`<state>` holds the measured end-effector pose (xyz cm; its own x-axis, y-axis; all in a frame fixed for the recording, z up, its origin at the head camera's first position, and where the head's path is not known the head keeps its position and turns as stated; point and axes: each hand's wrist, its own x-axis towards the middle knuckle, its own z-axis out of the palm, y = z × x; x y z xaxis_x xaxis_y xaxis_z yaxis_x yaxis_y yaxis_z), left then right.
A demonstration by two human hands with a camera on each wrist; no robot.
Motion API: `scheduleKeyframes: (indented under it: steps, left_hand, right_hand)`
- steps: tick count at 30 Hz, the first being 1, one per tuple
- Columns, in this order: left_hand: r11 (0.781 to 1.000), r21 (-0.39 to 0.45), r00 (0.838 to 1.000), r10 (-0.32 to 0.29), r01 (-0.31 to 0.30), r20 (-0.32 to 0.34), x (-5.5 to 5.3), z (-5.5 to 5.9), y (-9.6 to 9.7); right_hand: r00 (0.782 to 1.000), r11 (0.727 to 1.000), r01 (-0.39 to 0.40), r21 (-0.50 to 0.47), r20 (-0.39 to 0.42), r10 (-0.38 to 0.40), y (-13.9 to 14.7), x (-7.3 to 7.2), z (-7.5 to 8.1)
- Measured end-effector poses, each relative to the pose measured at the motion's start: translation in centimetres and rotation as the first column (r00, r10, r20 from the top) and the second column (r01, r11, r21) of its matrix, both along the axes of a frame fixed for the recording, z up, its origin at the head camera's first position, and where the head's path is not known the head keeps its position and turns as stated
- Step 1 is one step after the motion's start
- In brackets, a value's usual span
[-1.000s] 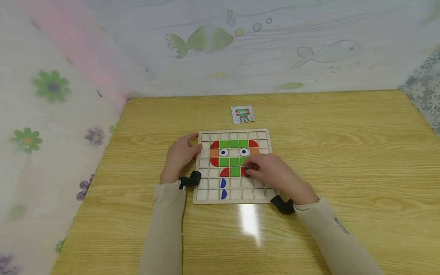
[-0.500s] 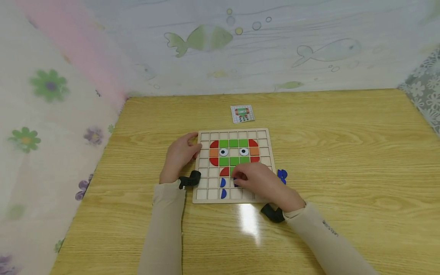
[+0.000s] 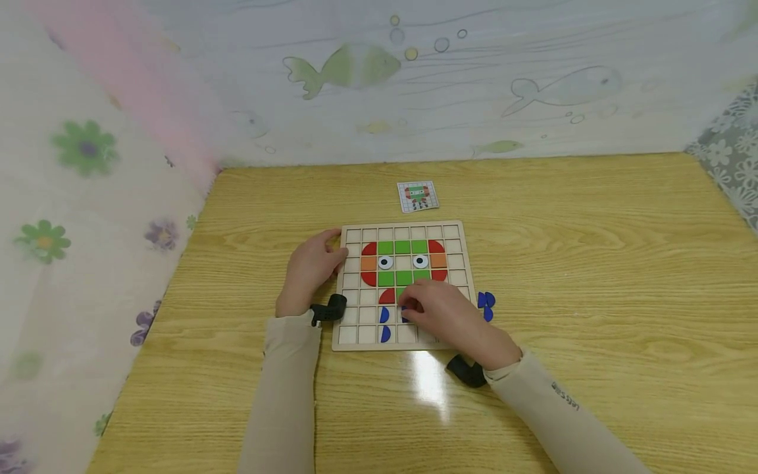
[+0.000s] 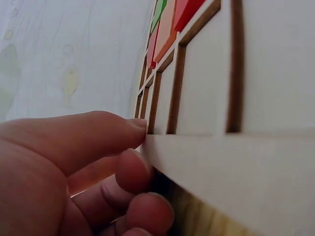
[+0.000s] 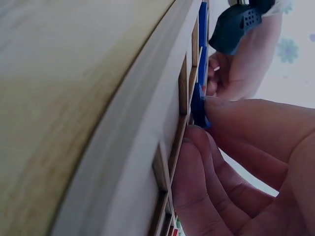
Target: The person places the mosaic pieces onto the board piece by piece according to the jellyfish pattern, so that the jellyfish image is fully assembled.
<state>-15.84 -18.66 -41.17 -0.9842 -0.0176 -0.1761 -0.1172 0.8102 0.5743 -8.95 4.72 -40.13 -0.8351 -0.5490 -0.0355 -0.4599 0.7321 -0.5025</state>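
Observation:
A wooden grid board [image 3: 351, 336] lies on the table, with green squares [image 3: 403, 247], red quarter-rounds [image 3: 369, 280], orange squares [image 3: 437, 261] and two eye discs [image 3: 420, 261] set in its cells. Two blue half-round pieces [image 3: 385, 334] stand one below the other in its lower rows. My left hand [image 3: 312, 266] grips the board's left edge, thumb [image 4: 128, 128] on the rim and the other fingers curled against its side. My right hand [image 3: 447, 313] pinches a blue piece [image 5: 199, 105] low over a cell right of those two; its fingers hide part of that row.
Several loose blue pieces [image 3: 488, 299] lie on the table [image 3: 580, 276] just right of the board. Behind the board is a small card [image 3: 418, 197] printed with a similar figure on a grid. A patterned wall [image 3: 450, 99] rises at the table's back.
My right hand has moved left and toward me with the blue piece, to the row below the red and green pieces, uncovering the loose blue pieces. The left hand keeps its place.

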Motion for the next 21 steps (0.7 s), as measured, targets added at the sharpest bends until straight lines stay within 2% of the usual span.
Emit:
scheduleKeyframes:
  steps: [7,12,16,21]
  left_hand:
    - [0.995,-0.1,0.999,-0.009,0.004,-0.049,0.1,0.35,0.33]
    - [0.99,-0.139,0.997,-0.007,-0.003,-0.075,0.1,0.51,0.53]
    - [0.99,-0.14,0.996,0.002,-0.015,-0.091,0.09,0.51,0.59]
    - [0.997,-0.073,0.995,-0.019,0.011,-0.102,-0.03,0.46,0.36]
  right_hand:
    - [1.0,1.0,-0.014,0.018,-0.023,0.015,0.02,0.03,0.0]
    - [0.999,1.0,-0.023,0.013,-0.047,0.023,0.08,0.02,-0.06]
    - [0.999,1.0,-0.02,0.011,-0.049,0.021,0.16,0.11,-0.03]
    - [0.999,1.0,-0.018,0.009,-0.039,0.018,0.13,0.18,0.04]
